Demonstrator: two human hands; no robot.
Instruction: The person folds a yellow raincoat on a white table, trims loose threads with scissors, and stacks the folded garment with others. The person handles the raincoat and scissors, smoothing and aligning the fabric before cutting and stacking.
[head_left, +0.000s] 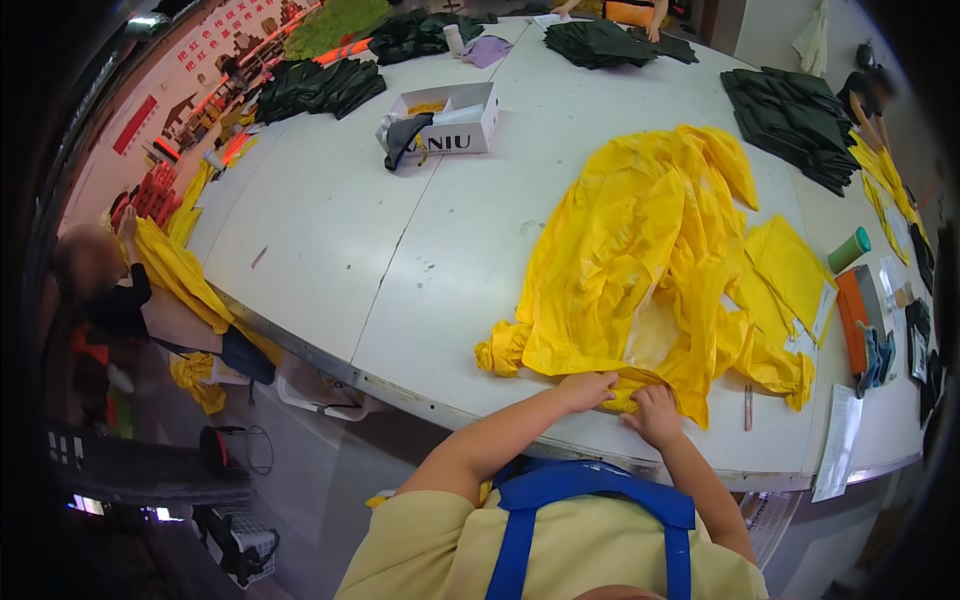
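Note:
A large crumpled yellow garment (650, 250) of thin shiny fabric lies spread on the white table (330, 230). My left hand (588, 388) and my right hand (655, 413) both pinch its near hem, close together, just inside the table's front edge. A folded yellow piece (790, 270) lies to the garment's right, partly under it.
An open white cardboard box (450, 120) stands at the back left. Stacks of dark green fabric (795, 120) lie along the far side. A green-capped cylinder (848, 250), orange and grey items, and papers (838, 440) are at the right. Another person (100, 290) sits at the left.

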